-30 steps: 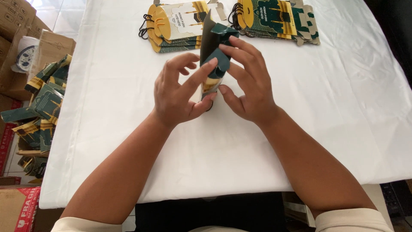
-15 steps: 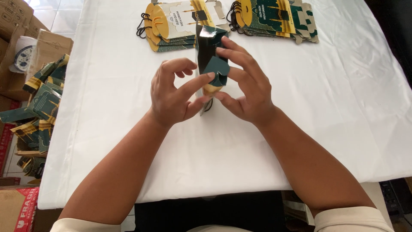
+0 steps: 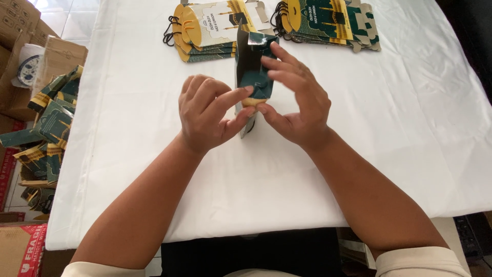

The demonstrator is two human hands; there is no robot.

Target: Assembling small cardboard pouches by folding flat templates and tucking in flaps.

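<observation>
Both hands pinch a dark green and gold folded cardboard box point(image 3: 252, 72) upright over the white-clothed table point(image 3: 389, 143): left hand point(image 3: 207, 115) at its lower edge, right hand point(image 3: 297, 102) fingers spread across its face.

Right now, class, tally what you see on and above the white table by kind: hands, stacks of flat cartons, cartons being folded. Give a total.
Hands: 2, left hand and right hand
Stacks of flat cartons: 2, left stack and right stack
Carton being folded: 1
Total: 5
</observation>
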